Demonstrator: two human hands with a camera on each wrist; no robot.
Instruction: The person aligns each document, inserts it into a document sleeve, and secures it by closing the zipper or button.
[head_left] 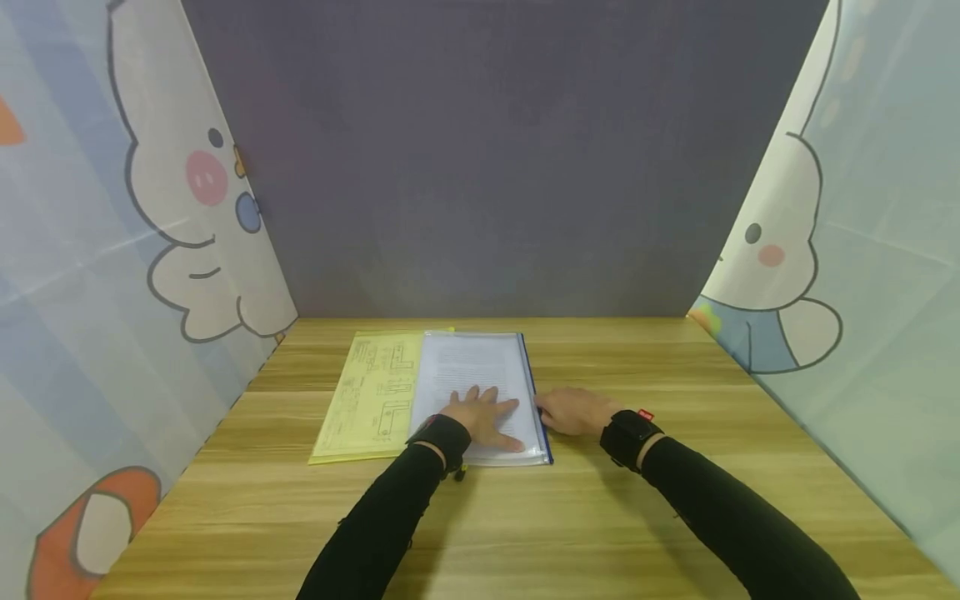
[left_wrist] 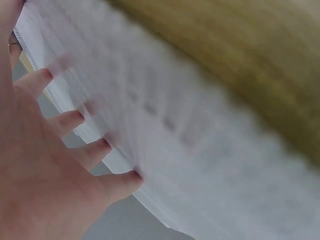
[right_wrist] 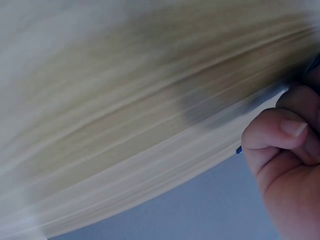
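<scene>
A clear document folder (head_left: 480, 354) with a blue strip along its right edge lies on the table, printed pages showing through. My left hand (head_left: 483, 419) rests flat on its lower half, fingers spread; in the left wrist view its fingertips (left_wrist: 132, 176) press on the clear cover. At the folder's blue right edge, my right hand (head_left: 573, 411) has its fingers curled and pinches the edge. The right wrist view shows the bent fingers (right_wrist: 275, 130) with bits of blue beside them; what lies inside the pinch is hidden.
A yellow folder (head_left: 367, 396) with drawings lies to the left, partly under the clear one. A small dark pull tab (head_left: 461, 473) pokes out below the left wrist. Behind the wooden table (head_left: 637, 517) stands a grey panel (head_left: 495, 167), with cartoon-printed sheets (head_left: 885, 275) at both sides.
</scene>
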